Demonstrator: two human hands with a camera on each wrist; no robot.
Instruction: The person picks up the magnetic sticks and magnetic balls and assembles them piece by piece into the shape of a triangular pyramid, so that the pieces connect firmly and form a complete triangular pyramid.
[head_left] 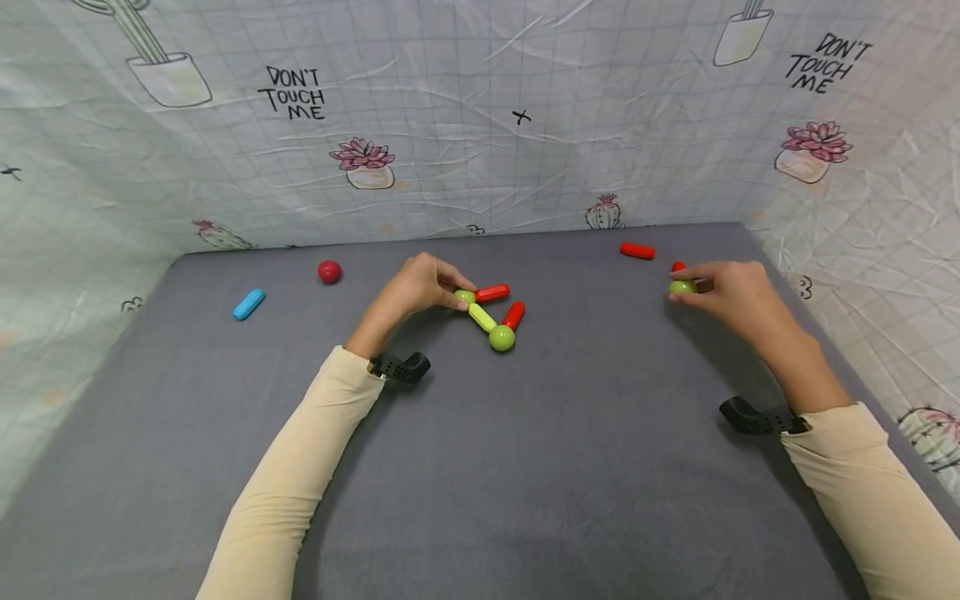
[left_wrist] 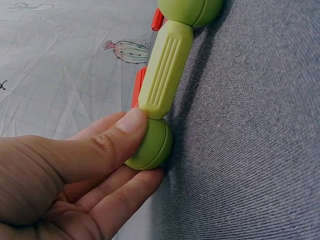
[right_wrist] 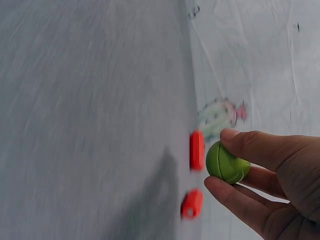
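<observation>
Left of centre, my left hand [head_left: 422, 283] pinches a green ball [left_wrist: 155, 145] between thumb and fingers. A yellow-green ribbed rod [left_wrist: 166, 70] runs from that ball to a second green ball [head_left: 502, 337]. One red rod [head_left: 492, 292] extends from the held ball and another red rod [head_left: 514, 314] from the second ball, forming a bent, joined piece on the table. On the far right, my right hand [head_left: 744, 302] grips a separate green ball [right_wrist: 227, 162] by its fingertips, above the table. Just behind it is a red rod [head_left: 678, 267], partly hidden by the fingers.
Another loose red rod [head_left: 637, 251] lies near the back edge of the grey table [head_left: 540, 467]. Toward the left are a dark red ball [head_left: 329, 272] and a blue rod [head_left: 249, 304]. A patterned cloth [head_left: 480, 125] hangs behind and beside the table.
</observation>
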